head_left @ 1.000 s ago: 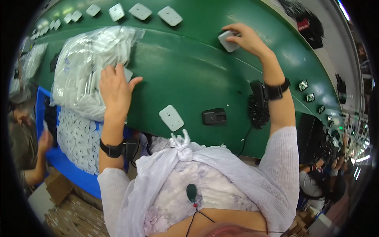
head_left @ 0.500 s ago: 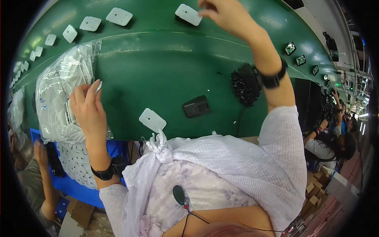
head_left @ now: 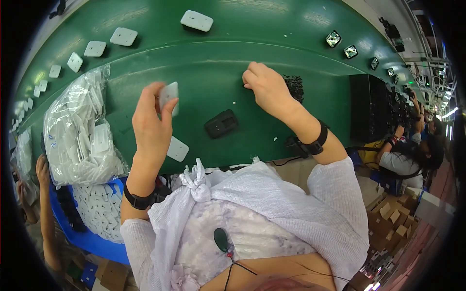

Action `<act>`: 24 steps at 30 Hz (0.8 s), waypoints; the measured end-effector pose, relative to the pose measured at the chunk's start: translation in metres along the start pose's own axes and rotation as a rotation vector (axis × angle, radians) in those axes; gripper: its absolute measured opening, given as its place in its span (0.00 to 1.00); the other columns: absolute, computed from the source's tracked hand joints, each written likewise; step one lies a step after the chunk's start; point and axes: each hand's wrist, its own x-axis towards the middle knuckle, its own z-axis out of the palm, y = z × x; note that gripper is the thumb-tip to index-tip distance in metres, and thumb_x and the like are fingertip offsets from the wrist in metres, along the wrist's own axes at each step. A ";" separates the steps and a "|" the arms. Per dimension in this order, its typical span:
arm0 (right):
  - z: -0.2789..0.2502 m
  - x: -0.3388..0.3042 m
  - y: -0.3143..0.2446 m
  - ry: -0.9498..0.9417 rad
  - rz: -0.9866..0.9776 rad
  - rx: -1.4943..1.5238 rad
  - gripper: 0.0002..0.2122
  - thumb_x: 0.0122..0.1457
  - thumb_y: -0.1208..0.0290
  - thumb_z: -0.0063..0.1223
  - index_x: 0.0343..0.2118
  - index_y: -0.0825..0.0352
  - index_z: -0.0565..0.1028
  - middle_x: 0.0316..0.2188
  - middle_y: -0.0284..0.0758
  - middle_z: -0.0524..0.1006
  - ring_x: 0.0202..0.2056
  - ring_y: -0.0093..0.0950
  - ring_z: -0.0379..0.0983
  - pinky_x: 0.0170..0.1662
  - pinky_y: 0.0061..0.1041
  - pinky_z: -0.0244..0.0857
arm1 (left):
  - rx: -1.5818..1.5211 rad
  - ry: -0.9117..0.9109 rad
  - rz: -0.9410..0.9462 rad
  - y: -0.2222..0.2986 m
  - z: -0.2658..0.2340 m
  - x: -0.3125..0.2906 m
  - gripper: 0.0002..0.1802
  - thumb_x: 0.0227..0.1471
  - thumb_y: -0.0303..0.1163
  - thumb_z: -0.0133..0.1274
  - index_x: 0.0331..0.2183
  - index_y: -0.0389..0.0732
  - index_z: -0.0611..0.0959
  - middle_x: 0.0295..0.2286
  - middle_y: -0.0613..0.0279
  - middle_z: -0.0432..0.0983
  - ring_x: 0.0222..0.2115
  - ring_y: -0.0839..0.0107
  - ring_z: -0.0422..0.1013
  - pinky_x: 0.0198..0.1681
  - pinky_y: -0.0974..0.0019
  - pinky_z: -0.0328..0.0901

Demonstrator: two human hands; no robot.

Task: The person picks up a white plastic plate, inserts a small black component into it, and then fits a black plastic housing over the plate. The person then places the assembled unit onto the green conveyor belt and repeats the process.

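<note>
A rounded white plastic cover (head_left: 170, 95) is pinched between the thumb and fingers of my left hand (head_left: 151, 114), raised over the green table. My right hand (head_left: 268, 89) has its fingers curled together beside a heap of small black parts (head_left: 295, 87); whatever may be in its fingertips is hidden. Between the hands lies a black block-shaped fixture (head_left: 221, 124) with a recess in its top. A second white cover (head_left: 177, 149) rests near the table's front edge, partly behind my left wrist.
A clear plastic bag (head_left: 77, 126) full of white covers lies at left, above a blue bin (head_left: 90, 245) of white pieces. More white covers (head_left: 123, 37) line the far strip; circuit boards in black housings (head_left: 333, 39) sit far right. A black box (head_left: 365, 106) stands right.
My left hand has moved right, away from the bag, bringing a white cover with it. My right hand has come back from the cover on the far strip to the black parts.
</note>
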 end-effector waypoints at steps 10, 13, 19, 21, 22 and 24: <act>-0.027 0.028 -0.053 -0.068 0.351 1.274 0.02 0.59 0.80 0.49 0.33 0.70 0.70 0.28 0.31 0.72 0.29 0.18 0.70 0.33 0.18 0.65 | -0.016 -0.052 0.250 0.027 0.018 0.004 0.10 0.44 0.23 0.58 0.34 0.41 0.80 0.24 0.60 0.72 0.23 0.61 0.68 0.26 0.63 0.64; -0.026 0.035 -0.060 -0.128 0.352 1.415 0.03 0.59 0.79 0.50 0.35 0.69 0.70 0.30 0.31 0.72 0.30 0.17 0.70 0.34 0.17 0.66 | -0.057 -0.080 0.228 0.030 0.017 0.006 0.09 0.46 0.24 0.57 0.34 0.43 0.80 0.24 0.59 0.71 0.20 0.62 0.69 0.22 0.64 0.64; -0.023 0.043 -0.066 -0.073 0.315 1.459 0.06 0.58 0.77 0.54 0.37 0.70 0.71 0.30 0.31 0.73 0.30 0.17 0.70 0.33 0.16 0.66 | -0.054 -0.079 0.314 0.020 0.016 0.011 0.10 0.46 0.22 0.57 0.34 0.41 0.80 0.23 0.61 0.70 0.20 0.63 0.70 0.22 0.65 0.64; -0.022 0.044 -0.066 -0.102 0.358 1.245 0.05 0.58 0.76 0.54 0.35 0.70 0.71 0.29 0.30 0.73 0.29 0.17 0.69 0.33 0.16 0.66 | -0.127 -0.032 0.280 0.020 0.015 0.012 0.09 0.47 0.22 0.56 0.34 0.40 0.80 0.23 0.60 0.72 0.21 0.63 0.71 0.23 0.66 0.65; -0.021 0.045 -0.067 -0.104 0.357 1.245 0.05 0.58 0.76 0.54 0.35 0.70 0.71 0.29 0.30 0.73 0.29 0.17 0.69 0.33 0.16 0.66 | -0.126 -0.030 0.279 0.018 0.016 0.012 0.09 0.47 0.22 0.56 0.34 0.40 0.80 0.23 0.60 0.72 0.21 0.63 0.71 0.23 0.66 0.65; -0.018 0.045 -0.068 -0.097 0.381 1.333 0.05 0.58 0.76 0.55 0.34 0.70 0.72 0.28 0.28 0.72 0.28 0.16 0.67 0.32 0.15 0.64 | -0.290 0.033 0.187 0.014 0.022 0.009 0.08 0.48 0.21 0.55 0.34 0.40 0.81 0.24 0.59 0.75 0.21 0.66 0.72 0.24 0.69 0.66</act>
